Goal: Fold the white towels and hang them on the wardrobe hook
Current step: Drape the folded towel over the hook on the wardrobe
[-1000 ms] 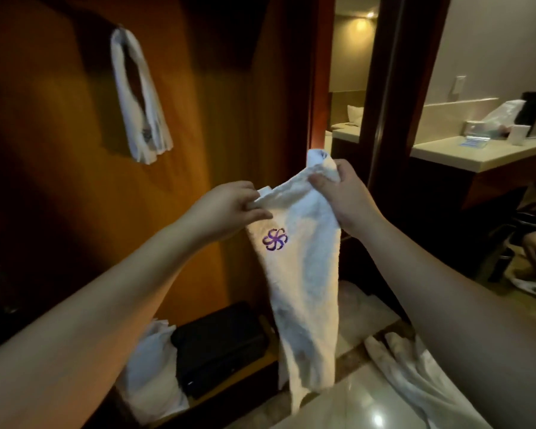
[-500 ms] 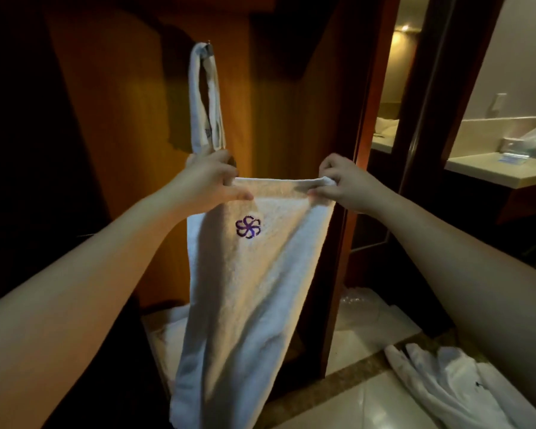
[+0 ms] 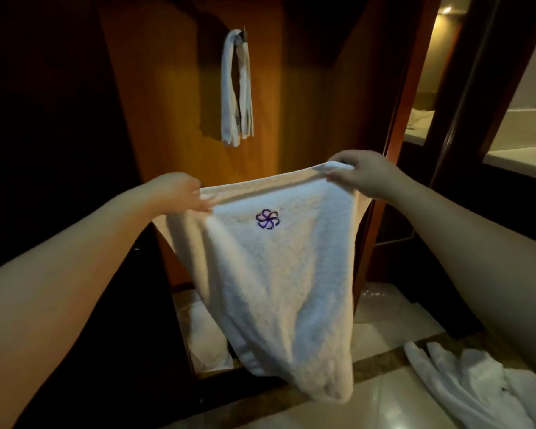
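White towel (image 3: 279,274) with purple flower emblem (image 3: 267,218) stretched at frame centre, left hand (image 3: 180,193) and right hand (image 3: 362,173) pinching its top corners, folded towel (image 3: 236,88) on hook (image 3: 244,33) at upper centre, crumpled white cloth (image 3: 464,385) on floor at lower right

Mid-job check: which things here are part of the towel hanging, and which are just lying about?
Job: held towel, left hand, right hand, hung towel, hook.
Lying about: white cloth on floor, counter.

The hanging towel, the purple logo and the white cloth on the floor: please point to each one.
hanging towel (image 3: 236,97), head view, middle of its folded length
purple logo (image 3: 267,219), head view, centre of the flower
white cloth on the floor (image 3: 464,385), head view, middle of the heap
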Tool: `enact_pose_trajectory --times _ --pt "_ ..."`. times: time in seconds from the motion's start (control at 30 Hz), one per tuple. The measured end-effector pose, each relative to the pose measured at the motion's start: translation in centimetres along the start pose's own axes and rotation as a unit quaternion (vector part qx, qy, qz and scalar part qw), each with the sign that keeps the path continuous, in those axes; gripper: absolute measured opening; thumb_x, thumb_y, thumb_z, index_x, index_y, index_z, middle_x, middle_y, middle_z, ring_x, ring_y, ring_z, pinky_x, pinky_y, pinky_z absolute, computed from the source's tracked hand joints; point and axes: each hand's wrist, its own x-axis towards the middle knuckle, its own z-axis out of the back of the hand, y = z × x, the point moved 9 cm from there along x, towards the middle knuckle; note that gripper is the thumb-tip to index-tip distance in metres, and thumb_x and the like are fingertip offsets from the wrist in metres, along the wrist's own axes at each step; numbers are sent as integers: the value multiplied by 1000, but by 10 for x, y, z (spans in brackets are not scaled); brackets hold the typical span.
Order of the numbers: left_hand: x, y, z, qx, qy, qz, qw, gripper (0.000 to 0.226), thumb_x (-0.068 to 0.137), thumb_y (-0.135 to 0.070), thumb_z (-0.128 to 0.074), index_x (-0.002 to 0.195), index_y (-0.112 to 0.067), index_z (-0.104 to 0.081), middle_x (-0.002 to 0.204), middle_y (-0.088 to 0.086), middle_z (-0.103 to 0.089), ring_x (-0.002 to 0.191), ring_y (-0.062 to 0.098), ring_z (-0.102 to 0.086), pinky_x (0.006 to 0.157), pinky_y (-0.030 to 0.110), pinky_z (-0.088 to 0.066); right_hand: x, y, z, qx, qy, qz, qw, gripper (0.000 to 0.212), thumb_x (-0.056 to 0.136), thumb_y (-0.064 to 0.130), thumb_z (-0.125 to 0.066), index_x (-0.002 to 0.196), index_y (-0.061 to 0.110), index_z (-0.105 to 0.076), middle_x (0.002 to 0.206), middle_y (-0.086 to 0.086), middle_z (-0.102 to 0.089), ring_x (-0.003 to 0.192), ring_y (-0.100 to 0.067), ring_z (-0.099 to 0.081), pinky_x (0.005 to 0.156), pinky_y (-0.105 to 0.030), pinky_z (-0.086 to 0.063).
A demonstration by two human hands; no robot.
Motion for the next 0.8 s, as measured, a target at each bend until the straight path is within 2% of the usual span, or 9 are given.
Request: enact_pose_trajectory --times 0.13,0.23,0.3,0.37,0.43,0.5,0.57,0.7,0.8 --pt "-2 40 -3 -50 16 50 997 59 84 -56 -71 115 -5 -68 112 11 -66 105 30 -60 79 34 -42 -2 -25 7 -8 1 -33 999 17 94 36 -67 93 19 -64 85 3 -59 87 -19 -54 65 -28 -36" --pt "-6 50 -3 -185 7 44 982 32 83 -46 -75 100 -19 -73 101 2 -67 104 24 -60 85 34 -41 -6 -44 8 -2 -5 -63 998 21 94 38 -66 94 17 -62 86 3 -59 81 -15 -53 62 -29 -36" --pt "-10 49 -7 -352 16 42 935 20 83 -33 -76 98 -20 -73 105 0 -68 111 21 -57 98 33 -35 -10 -60 5 19 -9 -93 995 19 94 41 -65 95 22 -62 89 4 -60 82 -13 -55 64 -31 -40" --pt "-11 50 -14 -499 17 39 866 20 74 -28 -82 90 -16 -78 103 1 -74 115 22 -59 115 39 -29 -14 -79 -2 47 -4 -131 990 19 92 42 -66 96 24 -63 93 3 -62 86 -16 -58 70 -35 -45" --pt "-12 50 -22 -586 9 42 809 17 73 -27 -81 84 -15 -80 93 -1 -77 106 21 -65 118 47 -29 -19 -94 -12 67 14 -162 984 22 90 44 -69 95 23 -65 95 0 -64 89 -19 -60 75 -38 -47" --pt "-14 43 -26 -646 -13 45 762 13 89 -25 -68 90 -13 -74 80 -4 -76 84 14 -72 105 42 -44 -22 -104 -21 55 32 -176 982 28 88 47 -70 93 20 -66 94 -3 -64 89 -21 -60 73 -37 -46" --pt "-13 36 -28 -685 -28 47 727 17 97 -28 -59 100 -13 -66 76 -6 -75 73 9 -72 86 36 -51 -24 -112 -28 29 42 -188 981 33 87 49 -69 96 18 -66 93 -4 -64 86 -21 -60 73 -38 -46" --pt "-13 32 -33 -705 -45 66 705 30 95 -36 -63 112 -12 -66 90 0 -77 85 15 -74 80 37 -57 -27 -117 -40 -24 70 -206 976 39 90 52 -66 98 13 -66 91 -6 -62 80 -20 -56 68 -33 -42" --pt "-15 27 -44 -716 -52 89 690 23 98 -29 -62 109 -10 -67 92 4 -78 80 16 -75 59 28 -59 -35 -117 -57 -94 138 -222 961 51 91 57 -61 98 7 -67 86 -6 -60 77 -20 -54 67 -32 -40"
